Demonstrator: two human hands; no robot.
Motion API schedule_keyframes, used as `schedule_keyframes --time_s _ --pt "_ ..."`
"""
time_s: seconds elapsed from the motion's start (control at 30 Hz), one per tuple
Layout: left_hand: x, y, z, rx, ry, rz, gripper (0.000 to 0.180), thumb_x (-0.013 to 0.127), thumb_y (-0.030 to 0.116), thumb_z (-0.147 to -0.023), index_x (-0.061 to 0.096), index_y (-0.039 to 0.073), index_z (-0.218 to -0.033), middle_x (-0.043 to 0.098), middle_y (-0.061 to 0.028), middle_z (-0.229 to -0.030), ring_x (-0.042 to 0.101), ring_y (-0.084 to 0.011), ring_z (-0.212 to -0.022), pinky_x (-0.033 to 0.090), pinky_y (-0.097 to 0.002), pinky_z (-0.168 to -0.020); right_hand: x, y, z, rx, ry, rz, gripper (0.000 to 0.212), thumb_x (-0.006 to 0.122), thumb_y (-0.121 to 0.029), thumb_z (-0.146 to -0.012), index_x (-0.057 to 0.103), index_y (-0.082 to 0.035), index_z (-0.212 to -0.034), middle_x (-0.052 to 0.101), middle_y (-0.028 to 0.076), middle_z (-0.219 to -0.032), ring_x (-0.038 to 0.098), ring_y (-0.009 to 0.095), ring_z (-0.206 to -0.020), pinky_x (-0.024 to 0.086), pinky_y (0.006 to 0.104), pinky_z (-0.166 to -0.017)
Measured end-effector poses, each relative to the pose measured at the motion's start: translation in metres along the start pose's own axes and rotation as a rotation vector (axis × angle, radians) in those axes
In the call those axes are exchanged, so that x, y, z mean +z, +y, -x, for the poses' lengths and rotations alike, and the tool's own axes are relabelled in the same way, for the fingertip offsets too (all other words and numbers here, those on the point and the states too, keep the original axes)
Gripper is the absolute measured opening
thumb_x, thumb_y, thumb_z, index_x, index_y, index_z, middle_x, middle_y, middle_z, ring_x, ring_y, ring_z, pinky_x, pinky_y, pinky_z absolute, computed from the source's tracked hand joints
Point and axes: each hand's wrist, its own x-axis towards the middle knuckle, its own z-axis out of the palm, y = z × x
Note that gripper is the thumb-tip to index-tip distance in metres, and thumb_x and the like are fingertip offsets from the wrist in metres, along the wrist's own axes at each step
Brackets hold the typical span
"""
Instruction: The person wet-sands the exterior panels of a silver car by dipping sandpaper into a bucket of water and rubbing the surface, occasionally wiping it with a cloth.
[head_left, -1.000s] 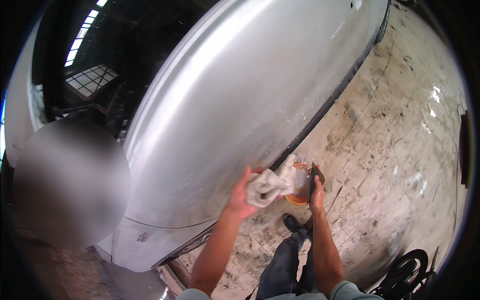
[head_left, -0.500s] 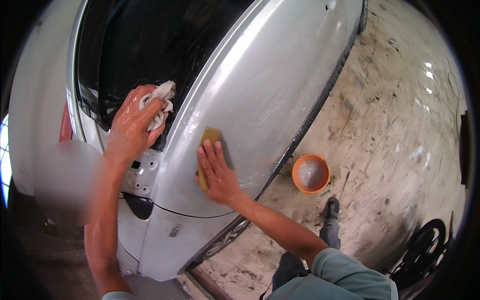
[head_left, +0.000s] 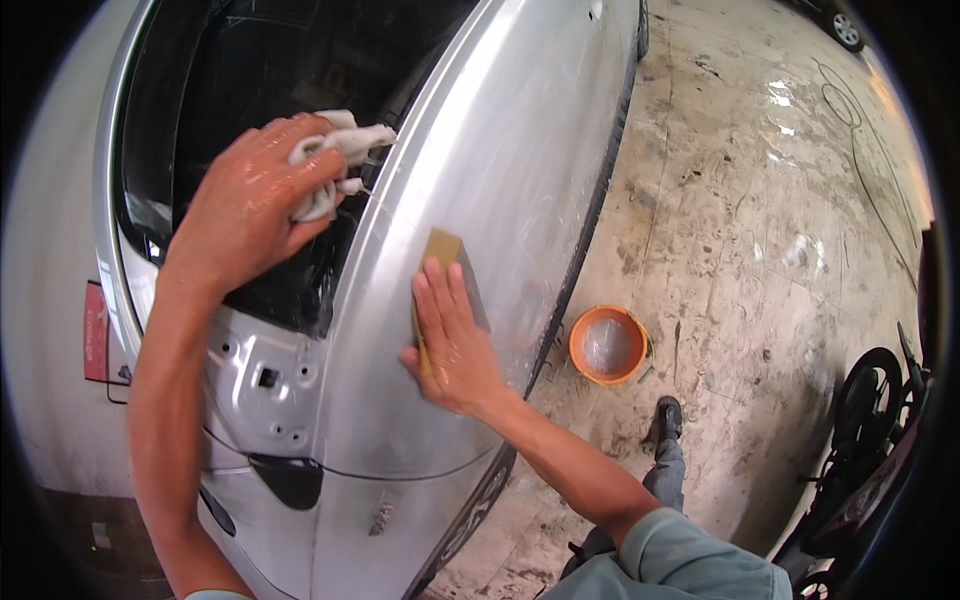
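Cloth (head_left: pixel 350 140): white and bunched, gripped in the left hand (head_left: pixel 245 195) over the dark window (head_left: pixel 270 70), near the silver panel (head_left: pixel 530 130); I judge that a loosening grip could drop it onto the glass.
Pad (head_left: pixel 445 244): olive and grey, flat on the panel; the right hand (head_left: pixel 455 350) lies over it, nearly straight-fingered, holding it there. I worry it could skid, since hand and panel both look wet.
Pressure: I cannot read it from here; an uneven push could, I think, leave uneven marks.
Bracket (head_left: pixel 250 345): bare holed metal just beside the left forearm (head_left: pixel 165 410); a low swing could scrape skin.
Bucket (head_left: pixel 608 378): orange, holding liquid, on the floor (head_left: pixel 740 300) near a dark shoe (head_left: pixel 669 415); a careless step could tip it.
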Motion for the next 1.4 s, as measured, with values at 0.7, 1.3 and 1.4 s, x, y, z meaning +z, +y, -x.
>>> schedule_keyframes --time_s 0.7,1.3,1.4 --pt "-0.007 0.011 -0.044 -0.211 -0.173 0.320 0.021 0.073 0.008 -0.071 0.061 0.005 -0.087 0.061 -0.0145 -0.107 0.063 -0.0350 -0.092 0.050 -0.0410 -0.081 -0.061 0.154 -0.176 0.217 0.146 -0.010 0.063 0.041 -0.030 -0.098 0.018 -0.005 -0.150 0.014 0.014 -0.157 0.007 0.033 -0.146 0.008 0.0409 -0.119" --pt "-0.013 0.007 -0.037 -0.257 -0.198 0.360 0.022 0.073 0.005 -0.066 0.059 0.006 -0.083 0.060 -0.0154 -0.101 0.062 -0.0354 -0.090 0.050 -0.0413 -0.079 -0.033 0.178 -0.147 -0.030 0.113 0.002 0.064 0.039 -0.033 -0.098 0.016 -0.005 -0.151 0.012 0.016 -0.157 0.007 0.035 -0.145 0.009 0.0415 -0.118" --pt "-0.019 0.009 -0.031 -0.275 -0.207 0.325 0.023 0.072 0.004 -0.064 0.060 0.005 -0.082 0.060 -0.0159 -0.101 0.062 -0.0362 -0.091 0.051 -0.0417 -0.079 -0.039 0.142 -0.099 -0.101 -0.059 -0.129 0.063 0.043 -0.028 -0.097 0.019 -0.005 -0.150 0.014 0.016 -0.157 0.009 0.036 -0.145 0.007 0.0423 -0.118"
